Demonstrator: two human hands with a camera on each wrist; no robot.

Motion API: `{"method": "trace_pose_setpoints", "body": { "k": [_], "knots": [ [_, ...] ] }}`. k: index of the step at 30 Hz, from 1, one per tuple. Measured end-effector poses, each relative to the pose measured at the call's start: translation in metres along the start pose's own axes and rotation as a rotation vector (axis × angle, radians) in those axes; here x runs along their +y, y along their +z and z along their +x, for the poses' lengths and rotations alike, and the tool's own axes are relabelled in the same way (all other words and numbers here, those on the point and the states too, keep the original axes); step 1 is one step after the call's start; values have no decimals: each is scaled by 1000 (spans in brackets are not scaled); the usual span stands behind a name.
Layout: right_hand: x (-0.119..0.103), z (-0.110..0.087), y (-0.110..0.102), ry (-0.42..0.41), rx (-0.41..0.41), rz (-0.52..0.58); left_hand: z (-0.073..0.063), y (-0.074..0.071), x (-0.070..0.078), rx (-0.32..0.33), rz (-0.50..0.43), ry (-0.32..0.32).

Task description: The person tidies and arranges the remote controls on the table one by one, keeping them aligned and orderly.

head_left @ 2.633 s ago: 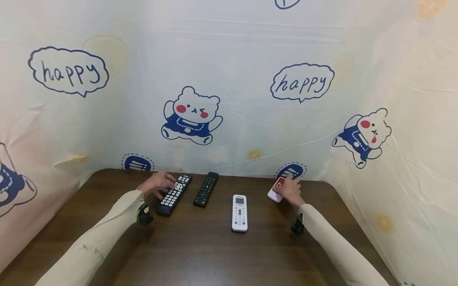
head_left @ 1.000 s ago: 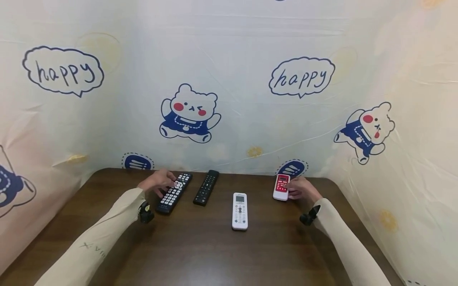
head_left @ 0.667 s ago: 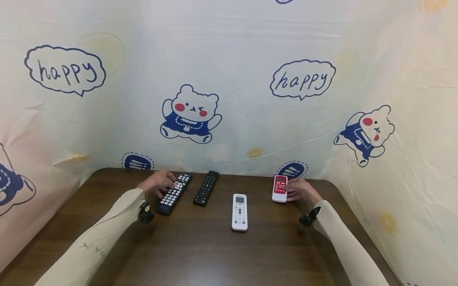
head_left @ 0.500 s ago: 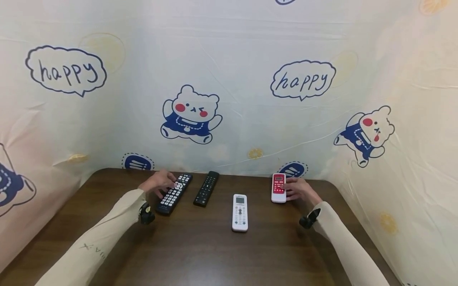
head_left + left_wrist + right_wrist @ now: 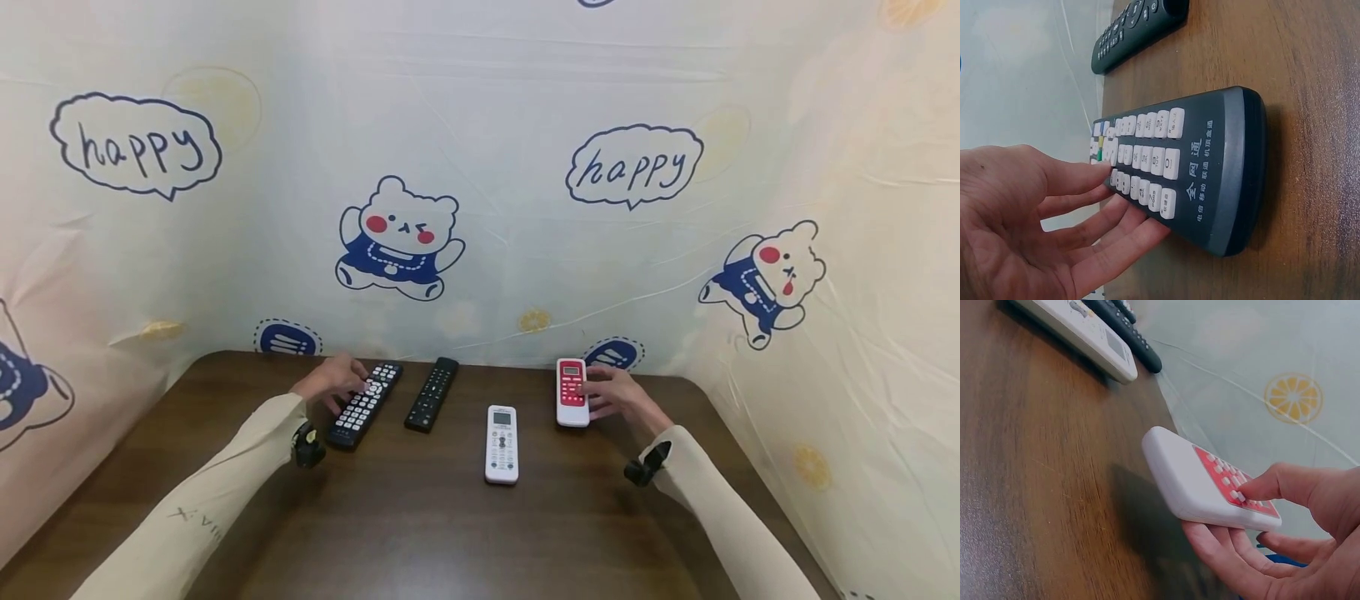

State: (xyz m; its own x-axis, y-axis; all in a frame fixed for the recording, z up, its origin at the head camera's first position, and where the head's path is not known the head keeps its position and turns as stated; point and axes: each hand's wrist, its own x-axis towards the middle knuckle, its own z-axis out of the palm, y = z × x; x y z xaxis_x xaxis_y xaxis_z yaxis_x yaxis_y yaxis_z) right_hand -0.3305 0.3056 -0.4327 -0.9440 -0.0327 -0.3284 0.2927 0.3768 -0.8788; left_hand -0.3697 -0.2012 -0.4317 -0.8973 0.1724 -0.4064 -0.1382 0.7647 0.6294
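My left hand (image 5: 334, 384) grips a black remote control with white buttons (image 5: 366, 405) at the left of the table. In the left wrist view the thumb presses on its keys (image 5: 1167, 164) and the fingers lie along its side and underneath. A white remote control with a red button panel (image 5: 573, 395) is in my right hand (image 5: 619, 395) at the back right. The right wrist view shows that remote (image 5: 1172, 475) raised off the table, a shadow beneath it, thumb on its buttons and fingers under it.
A slim black remote control (image 5: 432, 395) lies beside the left one. A white remote control with a small screen (image 5: 502, 444) lies near the middle of the brown wooden table (image 5: 420, 533). A printed curtain (image 5: 510, 258) stands along the back edge.
The red-and-white remote has turned from slanted to nearly straight, and my right hand has shifted from over it to its right side. Lately both have moved left. My left hand stays put.
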Motion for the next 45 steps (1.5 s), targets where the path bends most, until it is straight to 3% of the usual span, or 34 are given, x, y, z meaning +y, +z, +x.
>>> {"method": "trace_pose_setpoints", "body": {
  "k": [23,36,45],
  "knots": [
    [-11,-13,17,23,-66,-26,5,1,-5,6,12,2],
    [-16,-25,34,58,-161,-106,1,3,-2,22,11,6],
    [-16,-28,45,70,-171,-144,1,2,-1,17,18,9]
  ]
}}
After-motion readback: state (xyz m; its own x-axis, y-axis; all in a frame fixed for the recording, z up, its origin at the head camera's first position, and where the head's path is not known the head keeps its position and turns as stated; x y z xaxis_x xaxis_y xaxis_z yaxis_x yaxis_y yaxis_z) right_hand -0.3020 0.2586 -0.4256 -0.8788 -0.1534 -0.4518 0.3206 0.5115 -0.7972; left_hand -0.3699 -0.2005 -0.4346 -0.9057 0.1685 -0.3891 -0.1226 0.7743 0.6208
